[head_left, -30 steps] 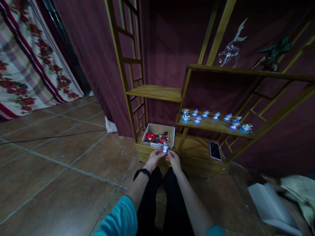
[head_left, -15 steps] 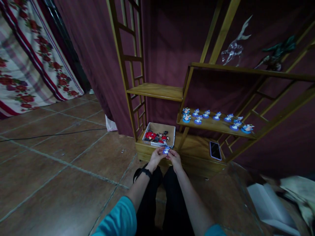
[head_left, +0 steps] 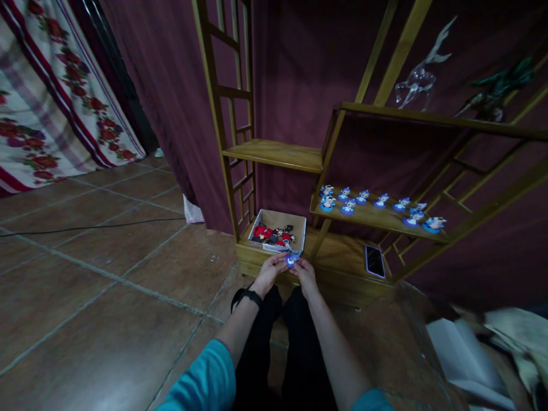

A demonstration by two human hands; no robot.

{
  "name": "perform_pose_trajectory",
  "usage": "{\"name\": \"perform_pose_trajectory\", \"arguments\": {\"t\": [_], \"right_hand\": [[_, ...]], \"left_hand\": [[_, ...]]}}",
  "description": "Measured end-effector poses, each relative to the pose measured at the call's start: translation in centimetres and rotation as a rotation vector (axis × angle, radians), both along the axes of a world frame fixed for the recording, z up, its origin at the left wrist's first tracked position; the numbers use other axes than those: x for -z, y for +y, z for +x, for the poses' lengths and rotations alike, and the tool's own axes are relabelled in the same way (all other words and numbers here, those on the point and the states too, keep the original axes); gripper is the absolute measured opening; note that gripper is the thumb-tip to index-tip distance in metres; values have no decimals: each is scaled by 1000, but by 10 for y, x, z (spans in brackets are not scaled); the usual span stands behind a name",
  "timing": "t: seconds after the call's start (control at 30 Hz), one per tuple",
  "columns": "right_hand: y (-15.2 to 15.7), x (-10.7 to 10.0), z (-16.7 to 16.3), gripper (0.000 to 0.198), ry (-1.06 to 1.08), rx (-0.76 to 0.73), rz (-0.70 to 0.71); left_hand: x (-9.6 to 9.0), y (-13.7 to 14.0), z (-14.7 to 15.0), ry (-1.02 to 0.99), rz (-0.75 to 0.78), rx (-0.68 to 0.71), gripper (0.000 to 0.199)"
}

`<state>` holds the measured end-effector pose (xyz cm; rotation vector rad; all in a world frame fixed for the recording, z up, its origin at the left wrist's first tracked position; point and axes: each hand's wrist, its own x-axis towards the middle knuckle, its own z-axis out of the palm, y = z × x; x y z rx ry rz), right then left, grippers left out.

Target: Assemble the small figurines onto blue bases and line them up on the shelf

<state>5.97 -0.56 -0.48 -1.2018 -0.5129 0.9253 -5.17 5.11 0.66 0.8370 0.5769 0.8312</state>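
Note:
A small purple-and-white figurine (head_left: 292,260) on a round base is held between my two hands, just in front of the cardboard box. My left hand (head_left: 272,270) pinches its left side, and my right hand (head_left: 305,273) has its fingers closed on the right side. The open white-edged box (head_left: 303,237) stands on the low wooden shelf and holds several red and black figurines (head_left: 274,235). To the right, several blue and purple figurines (head_left: 347,206) stand upright in two loose rows on a raised shelf (head_left: 368,216).
A phone (head_left: 375,261) lies on the lower shelf at the right. Higher up stand a clear glass deer (head_left: 417,85) and a dark green statuette (head_left: 492,94). A white box (head_left: 466,354) sits on the floor at the right, and a black cable (head_left: 94,226) crosses the tiles at the left.
The figurine has tilted a little in my fingers, with both hands still on it. My view has shifted slightly; the shelf's figurines stand as before.

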Motion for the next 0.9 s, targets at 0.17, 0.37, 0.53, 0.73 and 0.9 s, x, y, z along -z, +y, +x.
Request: {"name": "perform_pose_trajectory", "arguments": {"t": [0.17, 0.37, 0.53, 0.73, 0.9], "right_hand": [[0, -1, 1, 28, -22, -36, -34], [1, -2, -1, 31, 4, -8, -41], [0, -2, -2, 35, 61, 6, -19], [-3, -5, -3, 37, 35, -6, -9], [-4, -6, -3, 35, 10, -16, 5]], "left_hand": [[0, 1, -1, 37, -49, 47, 44], [2, 2, -2, 24, -61, 88, 45], [3, 3, -1, 6, -83, 74, 41], [6, 6, 0, 0, -120, 28, 32], [8, 6, 0, 7, -121, 4, 28]]}}
